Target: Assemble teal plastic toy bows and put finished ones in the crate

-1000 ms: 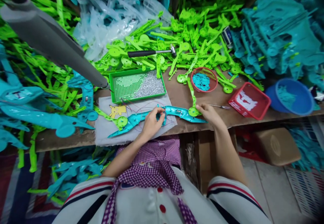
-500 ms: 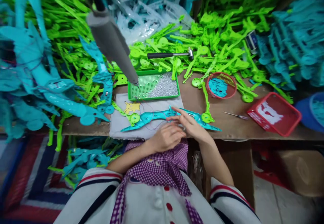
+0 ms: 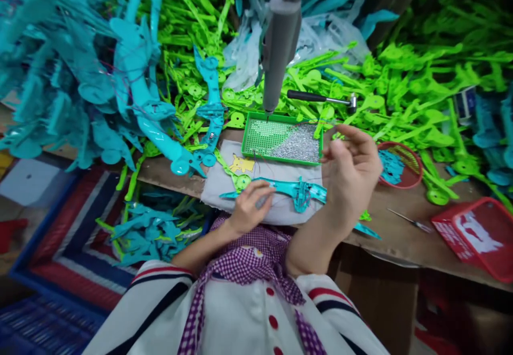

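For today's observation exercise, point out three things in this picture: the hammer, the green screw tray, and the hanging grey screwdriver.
hammer (image 3: 320,98): head view, on its black handle.
green screw tray (image 3: 256,153): head view, on its near rim.
hanging grey screwdriver (image 3: 278,50): head view, on the middle of its grey body.

Bright, even light; edges curve and blur, corners darken.

Teal plastic part (image 3: 280,188) on grey cloth (image 3: 224,184) bearing a yellow cartoon figure (image 3: 241,163); green tray (image 3: 282,137) with silver screws (image 3: 298,142); brown counter (image 3: 401,232); red basket (image 3: 476,234); grey hanging screwdriver (image 3: 277,50); lime-green parts pile (image 3: 401,77); purple-and-white checked apron (image 3: 248,261).
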A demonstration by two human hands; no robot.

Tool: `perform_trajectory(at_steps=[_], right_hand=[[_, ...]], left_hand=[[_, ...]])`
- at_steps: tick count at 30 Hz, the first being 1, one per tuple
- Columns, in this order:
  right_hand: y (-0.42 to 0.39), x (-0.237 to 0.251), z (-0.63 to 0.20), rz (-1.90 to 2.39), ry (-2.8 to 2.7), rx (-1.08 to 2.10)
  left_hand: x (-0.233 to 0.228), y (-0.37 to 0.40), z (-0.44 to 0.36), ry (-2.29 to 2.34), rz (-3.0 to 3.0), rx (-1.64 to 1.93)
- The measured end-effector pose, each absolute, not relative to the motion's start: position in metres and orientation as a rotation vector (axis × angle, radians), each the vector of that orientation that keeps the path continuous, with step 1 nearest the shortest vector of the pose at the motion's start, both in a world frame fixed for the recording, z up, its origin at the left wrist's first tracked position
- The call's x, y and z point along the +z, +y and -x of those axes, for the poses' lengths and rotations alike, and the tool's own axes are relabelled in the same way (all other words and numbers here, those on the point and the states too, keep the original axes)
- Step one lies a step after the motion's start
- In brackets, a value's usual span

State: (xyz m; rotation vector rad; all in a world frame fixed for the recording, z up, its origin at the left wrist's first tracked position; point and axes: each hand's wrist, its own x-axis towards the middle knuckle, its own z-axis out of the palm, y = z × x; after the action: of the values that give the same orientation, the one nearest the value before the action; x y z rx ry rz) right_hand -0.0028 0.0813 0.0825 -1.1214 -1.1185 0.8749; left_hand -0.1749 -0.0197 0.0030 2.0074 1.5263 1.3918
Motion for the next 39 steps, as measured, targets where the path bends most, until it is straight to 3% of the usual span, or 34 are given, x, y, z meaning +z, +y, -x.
perform_trajectory(at_steps=[4,8,11,14,19,23,28,32,36,39], right_hand=[[0.08,0.049,-0.069,1.495,-1.14,0.639],[0.075,0.034,-0.131,1.956,-1.596,0.225],[0.077,0.038,-0.104,1.707,-1.794,0.05],[0.078,0.039,-0.039,1.347,-2.169,0.366],[0.053,0.034,0.031,1.14,-2.181,0.891],[0.026,0.018,0.048,1.133,-2.087,1.351],[0.021,0.002,0.051,1.243,-1.776,1.652],[0.034,0.005,0.043,1.194,-1.759,1.73],[0.043,0.01,0.04,1.219,-1.658,1.546],[0.042,0.011,0.046,1.187,-1.574,1.425]], left_hand=[[0.005,0.026,0.219,1.826,-1.917,1.264],[-0.006,0.073,0.236,1.798,-1.991,0.977],[-0.008,0.086,0.236,1.766,-2.028,0.908],[0.002,0.071,0.239,1.694,-2.045,1.075],[0.018,0.004,0.248,1.648,-1.782,1.334],[0.013,-0.029,0.242,1.64,-1.141,1.452],[0.004,-0.012,0.247,1.322,-0.53,1.432],[0.015,0.017,0.26,1.049,-0.358,1.352],[0.025,0.041,0.264,0.83,-0.473,1.228],[0.025,0.05,0.257,0.909,-0.627,1.384]])
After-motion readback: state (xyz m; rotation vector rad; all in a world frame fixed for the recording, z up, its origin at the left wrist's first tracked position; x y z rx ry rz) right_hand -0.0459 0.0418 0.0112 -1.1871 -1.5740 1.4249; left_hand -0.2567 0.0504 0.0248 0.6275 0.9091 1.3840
